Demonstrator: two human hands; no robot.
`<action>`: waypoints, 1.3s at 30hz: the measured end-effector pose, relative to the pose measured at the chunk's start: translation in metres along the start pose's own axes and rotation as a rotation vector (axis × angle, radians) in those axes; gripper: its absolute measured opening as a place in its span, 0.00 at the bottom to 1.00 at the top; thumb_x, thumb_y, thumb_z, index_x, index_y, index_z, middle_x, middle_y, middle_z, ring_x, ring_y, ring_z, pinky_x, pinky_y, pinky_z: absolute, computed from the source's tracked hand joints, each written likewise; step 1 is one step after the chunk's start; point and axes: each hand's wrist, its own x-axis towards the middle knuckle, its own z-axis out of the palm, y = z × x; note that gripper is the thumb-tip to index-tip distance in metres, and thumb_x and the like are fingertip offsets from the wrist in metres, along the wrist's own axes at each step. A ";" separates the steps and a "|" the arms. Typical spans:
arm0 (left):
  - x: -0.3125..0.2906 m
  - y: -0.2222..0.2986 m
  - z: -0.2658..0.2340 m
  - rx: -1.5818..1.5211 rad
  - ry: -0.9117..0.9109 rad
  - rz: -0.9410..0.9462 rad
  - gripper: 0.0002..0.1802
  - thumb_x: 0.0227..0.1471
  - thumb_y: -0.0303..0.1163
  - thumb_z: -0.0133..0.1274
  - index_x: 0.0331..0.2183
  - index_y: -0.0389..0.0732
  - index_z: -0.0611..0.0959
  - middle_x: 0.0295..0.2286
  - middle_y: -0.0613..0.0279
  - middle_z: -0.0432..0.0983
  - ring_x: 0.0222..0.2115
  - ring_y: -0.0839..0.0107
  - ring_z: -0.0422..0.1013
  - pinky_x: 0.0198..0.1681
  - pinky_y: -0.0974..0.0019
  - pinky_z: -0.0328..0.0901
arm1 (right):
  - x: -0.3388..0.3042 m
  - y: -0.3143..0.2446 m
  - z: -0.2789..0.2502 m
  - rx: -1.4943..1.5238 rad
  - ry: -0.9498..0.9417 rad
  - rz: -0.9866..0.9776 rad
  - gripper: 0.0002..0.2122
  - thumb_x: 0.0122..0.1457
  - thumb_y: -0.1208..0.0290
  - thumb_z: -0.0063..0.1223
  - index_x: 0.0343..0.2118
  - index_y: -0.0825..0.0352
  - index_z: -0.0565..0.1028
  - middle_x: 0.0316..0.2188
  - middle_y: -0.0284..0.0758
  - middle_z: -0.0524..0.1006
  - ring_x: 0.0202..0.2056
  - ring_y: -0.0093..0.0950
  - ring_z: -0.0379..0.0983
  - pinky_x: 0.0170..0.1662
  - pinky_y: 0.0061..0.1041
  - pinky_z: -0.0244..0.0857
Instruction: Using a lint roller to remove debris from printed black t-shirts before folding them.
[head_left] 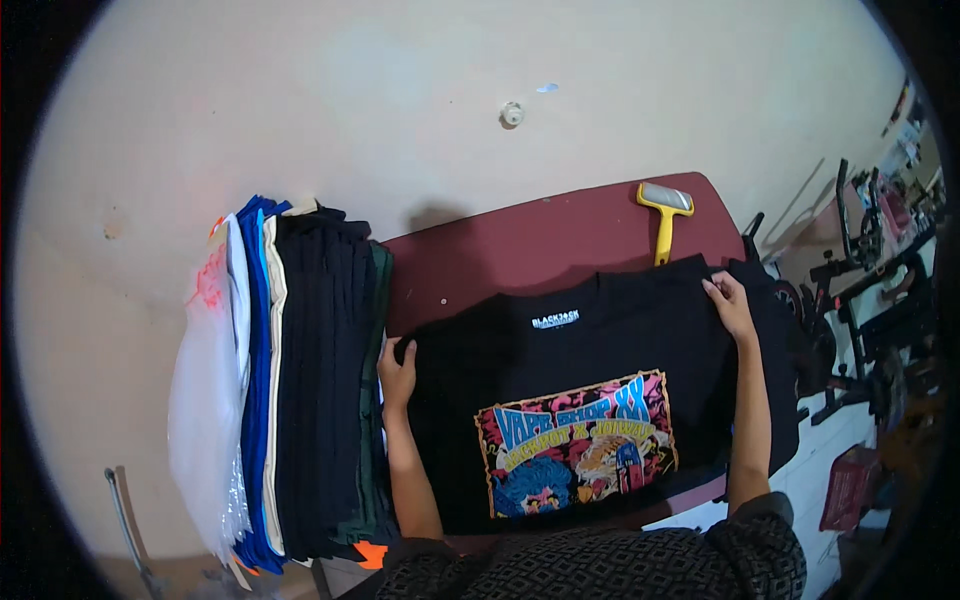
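A black T-shirt (pixel 570 350) lies spread over the dark red tabletop (pixel 560 230), its neckline toward the wall. On its front is a bright framed print of animal figures in pink, blue and yellow, with a small white label print near the collar. My left hand (pixel 398 378) is closed on the shirt's left edge, thumb on top. At the upper right, my right hand (pixel 730 305) pinches the cloth by the shoulder. More black cloth (pixel 778 400) shows beyond my right forearm. Just past the shirt's far edge rests a yellow-handled lint roller (pixel 666 205), its handle end reaching the cloth.
Left of the shirt stands a thick stack of folded garments (pixel 325 390) in black, blue, cream and green, with clear plastic bags (pixel 208 400) at its outer side. A wall (pixel 300 100) rises behind the table. Exercise equipment (pixel 850 290) and a dark red crate (pixel 850 488) are at the right.
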 end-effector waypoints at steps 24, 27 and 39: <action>-0.323 0.212 0.227 0.167 -0.756 0.600 0.31 0.41 0.48 0.55 0.42 0.35 0.68 0.33 0.53 0.62 0.34 0.59 0.63 0.35 0.60 0.60 | -0.004 -0.008 -0.078 -0.118 -0.831 0.218 0.07 0.43 0.70 0.58 0.22 0.69 0.77 0.25 0.30 0.74 0.27 0.20 0.67 0.32 0.18 0.61; -0.334 0.216 0.244 0.298 -0.657 0.531 0.26 0.42 0.45 0.55 0.39 0.38 0.69 0.30 0.56 0.61 0.34 0.60 0.62 0.35 0.60 0.59 | -0.008 -0.001 -0.074 0.039 -0.832 0.305 0.09 0.45 0.69 0.55 0.26 0.70 0.76 0.27 0.30 0.75 0.28 0.19 0.69 0.34 0.17 0.62; -0.364 0.211 0.264 0.295 -0.375 0.567 0.08 0.46 0.32 0.49 0.29 0.42 0.68 0.28 0.59 0.63 0.31 0.61 0.63 0.32 0.60 0.57 | 0.024 -0.038 -0.118 -0.516 -0.574 -0.287 0.13 0.36 0.63 0.62 0.16 0.67 0.70 0.18 0.34 0.72 0.25 0.26 0.68 0.31 0.25 0.61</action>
